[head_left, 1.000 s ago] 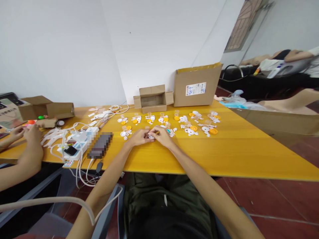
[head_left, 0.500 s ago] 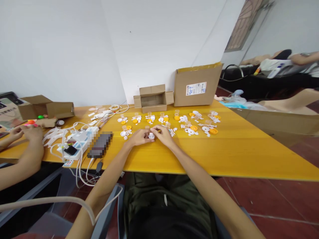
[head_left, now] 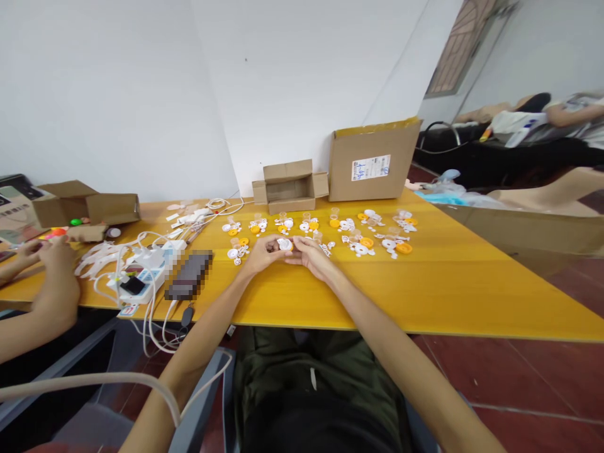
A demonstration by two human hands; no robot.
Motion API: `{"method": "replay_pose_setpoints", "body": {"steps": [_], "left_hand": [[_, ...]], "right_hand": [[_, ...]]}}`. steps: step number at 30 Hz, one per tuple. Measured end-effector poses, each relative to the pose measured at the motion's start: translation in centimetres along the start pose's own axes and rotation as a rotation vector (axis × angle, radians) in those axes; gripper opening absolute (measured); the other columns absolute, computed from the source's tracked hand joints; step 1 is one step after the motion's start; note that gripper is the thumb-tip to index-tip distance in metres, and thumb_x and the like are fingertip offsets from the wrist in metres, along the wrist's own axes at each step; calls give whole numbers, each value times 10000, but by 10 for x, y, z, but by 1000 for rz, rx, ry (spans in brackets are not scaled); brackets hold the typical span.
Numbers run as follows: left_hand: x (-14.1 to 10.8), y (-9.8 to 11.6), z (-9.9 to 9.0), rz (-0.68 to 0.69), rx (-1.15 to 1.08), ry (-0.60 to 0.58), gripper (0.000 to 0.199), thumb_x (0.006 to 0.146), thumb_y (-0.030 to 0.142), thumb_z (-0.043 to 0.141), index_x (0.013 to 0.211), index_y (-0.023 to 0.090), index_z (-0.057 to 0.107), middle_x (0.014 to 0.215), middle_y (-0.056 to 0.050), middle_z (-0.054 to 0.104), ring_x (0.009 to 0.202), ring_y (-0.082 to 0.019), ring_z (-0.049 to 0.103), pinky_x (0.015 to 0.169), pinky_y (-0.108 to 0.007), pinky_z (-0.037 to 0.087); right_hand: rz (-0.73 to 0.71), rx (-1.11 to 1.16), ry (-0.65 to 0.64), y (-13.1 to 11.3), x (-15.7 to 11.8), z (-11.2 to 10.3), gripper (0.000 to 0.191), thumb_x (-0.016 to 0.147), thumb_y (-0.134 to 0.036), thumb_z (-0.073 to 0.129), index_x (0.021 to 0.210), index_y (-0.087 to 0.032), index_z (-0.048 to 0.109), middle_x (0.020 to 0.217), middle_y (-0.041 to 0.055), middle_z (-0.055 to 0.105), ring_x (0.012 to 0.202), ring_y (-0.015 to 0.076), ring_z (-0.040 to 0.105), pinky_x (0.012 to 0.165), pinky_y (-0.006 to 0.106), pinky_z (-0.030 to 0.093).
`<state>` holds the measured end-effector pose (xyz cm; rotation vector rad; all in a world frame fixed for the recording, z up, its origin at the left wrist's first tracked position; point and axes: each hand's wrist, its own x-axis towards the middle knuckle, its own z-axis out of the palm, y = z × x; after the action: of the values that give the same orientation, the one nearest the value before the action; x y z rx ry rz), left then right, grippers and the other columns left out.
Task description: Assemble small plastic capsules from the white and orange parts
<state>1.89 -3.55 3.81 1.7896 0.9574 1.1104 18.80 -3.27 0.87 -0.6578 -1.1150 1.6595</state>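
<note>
Between my two hands, above the yellow table point(head_left: 425, 289), is a small round white part point(head_left: 285, 244). The fingers of my left hand point(head_left: 262, 255) are wrapped round its left side. My right hand point(head_left: 312, 256) meets it from the right, its fingertips pressed at the part's edge. Small groups of parts lie beyond my hands: white gears point(head_left: 361, 249), orange discs point(head_left: 403, 248) and clear cups point(head_left: 335, 213). One group is partly hidden behind my right hand.
An open small carton point(head_left: 290, 204) and a large closed box point(head_left: 372, 189) stand at the back. To the left are a power strip point(head_left: 158, 270), tangled cables, a blurred dark device point(head_left: 189, 275) and another person's hands point(head_left: 54, 251) holding a bright toy.
The white part has tilted and risen slightly, showing its round face. My right hand has turned and lowered, its fingers now beneath and beside the part.
</note>
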Motion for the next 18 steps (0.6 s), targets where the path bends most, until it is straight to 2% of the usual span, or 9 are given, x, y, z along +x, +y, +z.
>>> {"method": "replay_pose_setpoints", "body": {"steps": [4,9,18], "left_hand": [[1,3,-2,18,-48,48,405,638,452,880,866,159,719,580,72,492,534,-74,416,524,-199,348],[2,1,-2,12,-51,35,422,622,439,897,890,163,724,564,81,476,521,-68,403,518,-195,344],[2,-8,-3,-5,21,44,388,697,430,855,964,172,743,763,-7,690,670,-137,603,645,-241,482]], "right_hand": [[1,65,-50,-2,-1,-1,263,703,-398,888,861,-247,743,945,16,756,884,175,715,851,341,616],[-2,69,-42,0,0,-3,281,663,-396,916,844,-247,761,909,12,767,849,165,714,867,341,610],[-13,38,5,5,4,-8,213,690,-363,894,801,-240,761,832,16,767,854,181,722,914,375,592]]}}
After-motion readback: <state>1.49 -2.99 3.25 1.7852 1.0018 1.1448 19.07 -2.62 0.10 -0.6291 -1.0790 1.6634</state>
